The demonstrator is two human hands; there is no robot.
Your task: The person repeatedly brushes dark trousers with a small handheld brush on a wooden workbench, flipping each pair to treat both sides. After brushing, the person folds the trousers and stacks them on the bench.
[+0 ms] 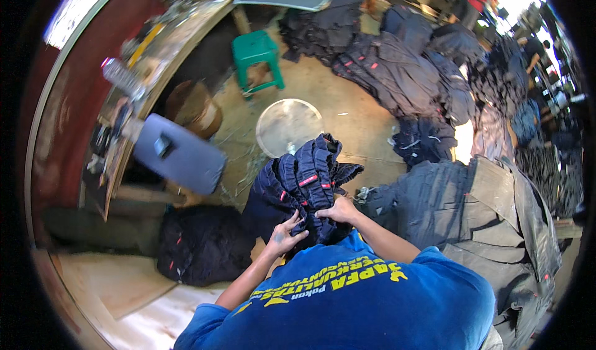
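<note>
Close in front of my body is a bunch of dark navy garments (302,185) with gathered, elastic-looking bands and small red tags. My left hand (285,236) is on the near left side of the bunch, thumb and fingers gripping the cloth. On the right side, my right hand (338,210) grips the same bunch, its thumb showing on top and its other fingers mostly hidden by fabric. The lower part of the bunch disappears behind my arms and blue shirt.
To the left are a padded board (180,154), a wooden bench (180,39) and a dark cloth heap (202,244). A green stool (256,58) and a round pale disc (290,126) stand ahead. Garment piles (397,77) fill the right; people are beyond.
</note>
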